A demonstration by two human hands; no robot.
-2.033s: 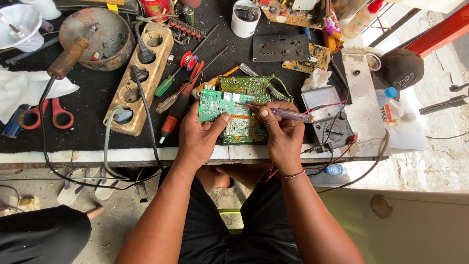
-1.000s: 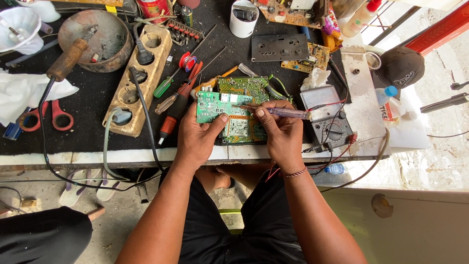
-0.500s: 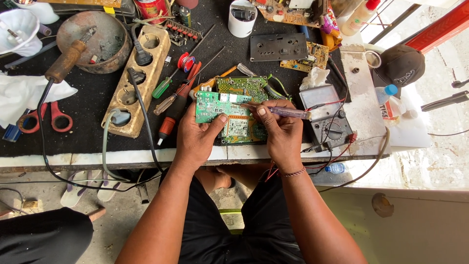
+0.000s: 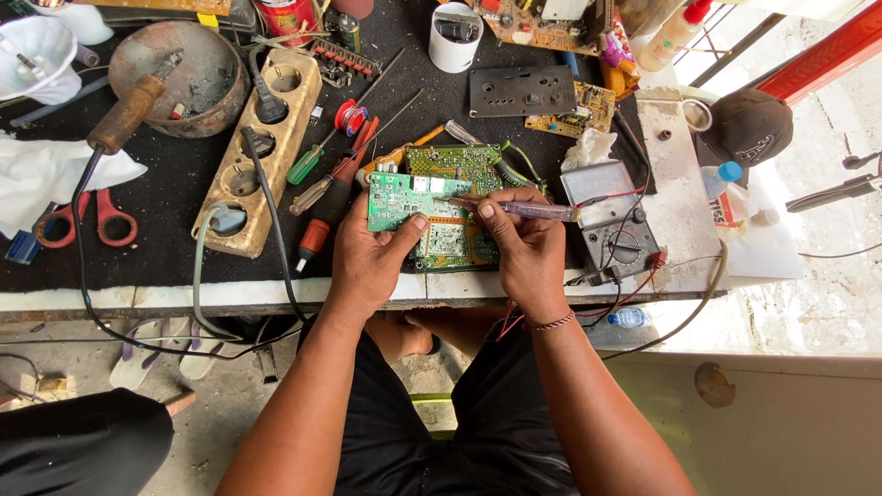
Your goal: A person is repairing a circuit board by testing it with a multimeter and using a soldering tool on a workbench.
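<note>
The left hand [image 4: 367, 257] holds one small green board [image 4: 397, 202] by its lower edge, thumb on top and fingers curled under it. The right hand [image 4: 528, 253] pinches one see-through purple tester pen [image 4: 524, 209], fingers closed tight around it, with the tip touching the small board's right end. Both hands are near the front edge of the desk [image 4: 184, 266], about in the middle. Under the small board lie two more green boards [image 4: 455, 243], stacked. Just to the left lie three screwdrivers [image 4: 326, 197]. Near the left edge lies one pair of red scissors [image 4: 78, 220]. One wooden plug strip [image 4: 262, 152] with five holes lies slanted. One grey meter [image 4: 611, 220] sits just right of the hands.
</note>
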